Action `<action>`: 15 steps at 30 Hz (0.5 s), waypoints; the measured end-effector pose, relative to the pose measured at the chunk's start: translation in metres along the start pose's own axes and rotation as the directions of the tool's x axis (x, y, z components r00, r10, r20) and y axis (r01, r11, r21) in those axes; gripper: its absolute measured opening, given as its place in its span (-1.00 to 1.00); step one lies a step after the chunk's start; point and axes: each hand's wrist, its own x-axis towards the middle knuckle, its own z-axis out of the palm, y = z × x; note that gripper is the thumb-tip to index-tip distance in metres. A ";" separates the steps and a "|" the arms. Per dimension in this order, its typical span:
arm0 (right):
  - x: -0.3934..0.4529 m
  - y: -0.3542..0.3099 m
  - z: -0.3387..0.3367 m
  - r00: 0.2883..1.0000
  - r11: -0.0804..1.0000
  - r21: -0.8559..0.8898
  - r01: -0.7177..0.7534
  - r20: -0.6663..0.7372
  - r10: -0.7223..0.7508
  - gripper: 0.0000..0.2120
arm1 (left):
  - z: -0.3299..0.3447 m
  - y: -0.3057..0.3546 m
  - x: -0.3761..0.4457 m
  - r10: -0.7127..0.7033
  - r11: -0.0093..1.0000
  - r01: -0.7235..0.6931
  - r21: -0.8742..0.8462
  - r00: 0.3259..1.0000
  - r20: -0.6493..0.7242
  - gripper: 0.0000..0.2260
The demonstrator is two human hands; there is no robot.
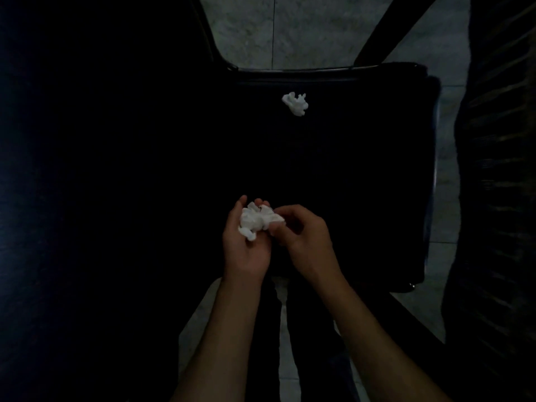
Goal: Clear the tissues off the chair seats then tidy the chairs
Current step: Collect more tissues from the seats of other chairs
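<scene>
**Two crumpled tissues, one held, one lying on dark seat**

Very dim scene, mostly black. Pale tiled floor point(316, 30) visible at 12 o'clock beyond the chair, again in a strip at 3 o'clock and in slivers at 6 o'clock between dark trouser legs. Black chair seat point(348, 169) filling the centre, with a thin metal frame bar point(307, 69) along its far edge at 12 o'clock. Another dark, ribbed shape point(499, 198) down the 3 o'clock side; cannot tell what it is. Whole 9 o'clock side lost in shadow.

Two bare forearms reaching up from 6 o'clock, meeting just below centre over the near part of the seat. Left hand point(246, 242) palm up, fingers loosely cupped around a crumpled white tissue point(256, 220) resting in the palm. Right hand point(304, 236) just beside it at its 3 o'clock, fingers curled, thumb and fingertips pinched on the same tissue's right edge.

Second crumpled tissue point(296, 104) lying alone on the seat toward 12 o'clock, near the frame bar, well apart from both hands.
</scene>
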 end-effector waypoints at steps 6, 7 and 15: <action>0.002 -0.006 0.011 0.996 0.999 -0.020 -0.044 -0.075 0.042 -0.90 | 0.018 0.001 0.011 0.024 0.995 -0.026 0.101 1.000 0.019 -0.89; 0.005 -0.006 0.010 0.995 0.999 -0.028 -0.025 -0.100 0.022 -0.91 | 0.022 0.002 0.012 0.022 0.993 -0.027 0.117 0.999 0.039 -0.90; 0.023 -0.021 0.009 0.976 0.984 -0.179 -0.020 -0.216 -0.019 -0.80 | 0.047 -0.011 0.002 0.158 0.934 -0.164 0.316 0.986 0.043 -0.95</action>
